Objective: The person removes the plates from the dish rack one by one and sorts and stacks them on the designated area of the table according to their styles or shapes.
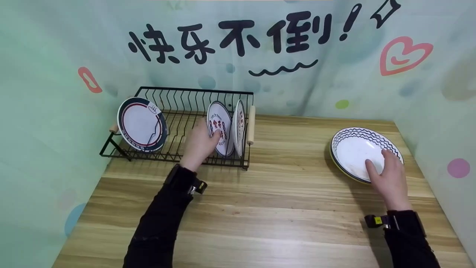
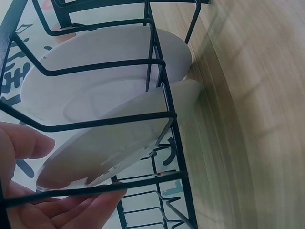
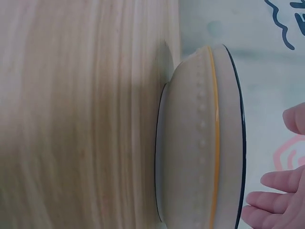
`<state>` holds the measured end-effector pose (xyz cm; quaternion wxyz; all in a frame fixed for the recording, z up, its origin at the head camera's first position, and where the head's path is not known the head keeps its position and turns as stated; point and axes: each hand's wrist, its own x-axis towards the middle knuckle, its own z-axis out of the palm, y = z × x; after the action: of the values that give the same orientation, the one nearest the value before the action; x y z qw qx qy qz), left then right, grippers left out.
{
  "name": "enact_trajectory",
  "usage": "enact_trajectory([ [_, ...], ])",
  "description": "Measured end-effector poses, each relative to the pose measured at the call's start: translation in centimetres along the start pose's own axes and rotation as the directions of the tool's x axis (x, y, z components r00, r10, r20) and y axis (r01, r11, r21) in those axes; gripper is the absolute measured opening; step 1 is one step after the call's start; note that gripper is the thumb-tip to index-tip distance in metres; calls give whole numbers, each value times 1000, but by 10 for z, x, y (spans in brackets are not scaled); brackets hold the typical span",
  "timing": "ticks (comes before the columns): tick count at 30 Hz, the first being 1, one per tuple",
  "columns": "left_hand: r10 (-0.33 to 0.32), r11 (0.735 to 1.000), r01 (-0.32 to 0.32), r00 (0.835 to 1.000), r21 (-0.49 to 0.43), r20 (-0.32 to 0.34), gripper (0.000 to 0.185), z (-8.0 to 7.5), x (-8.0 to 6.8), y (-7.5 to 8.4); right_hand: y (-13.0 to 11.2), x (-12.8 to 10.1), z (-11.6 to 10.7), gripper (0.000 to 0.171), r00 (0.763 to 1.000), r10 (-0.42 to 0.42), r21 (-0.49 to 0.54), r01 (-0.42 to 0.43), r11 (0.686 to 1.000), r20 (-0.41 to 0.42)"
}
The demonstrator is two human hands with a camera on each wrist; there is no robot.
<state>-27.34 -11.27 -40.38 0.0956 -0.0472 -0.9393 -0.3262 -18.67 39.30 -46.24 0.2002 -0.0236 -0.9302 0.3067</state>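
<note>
My left hand (image 1: 202, 143) pinches a white plate (image 1: 220, 119) with red and blue print that leans in the black wire dish rack (image 1: 178, 89). In the left wrist view, the thumb (image 2: 33, 141) is on one side of this plate and the fingers (image 2: 90, 210) are on the other. Right beside it stands another printed plate (image 1: 239, 128). Over on the right, my right hand (image 1: 392, 180) hovers at the near right rim of a stack of dishes, thumb and fingers spread. Its top dish (image 1: 357, 152) is white with a wavy-patterned rim; an orange-rimmed dish (image 3: 215, 119) shows beneath.
A dark-rimmed plate (image 1: 141, 124) stands at the rack's left end. Wooden handles (image 1: 251, 124) are on the rack's ends. The wooden table (image 1: 282, 193) meets printed cloth walls (image 1: 290, 89) at the back and both sides.
</note>
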Motion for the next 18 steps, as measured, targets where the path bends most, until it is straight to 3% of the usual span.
enact_trajectory([
  [6,-21,999,21,1000,29,18,58,1,1,0,-1,-1,4,63,999,-33,-9,33,999,16],
  [13,-41,999,41,999,33,24,50,2,3,-1,-5,-3,5,67,998,-22,-22,23,1000,55],
  [18,-21,999,21,1000,29,21,40,4,3,-4,-9,-4,8,68,997,-43,-18,44,999,69],
])
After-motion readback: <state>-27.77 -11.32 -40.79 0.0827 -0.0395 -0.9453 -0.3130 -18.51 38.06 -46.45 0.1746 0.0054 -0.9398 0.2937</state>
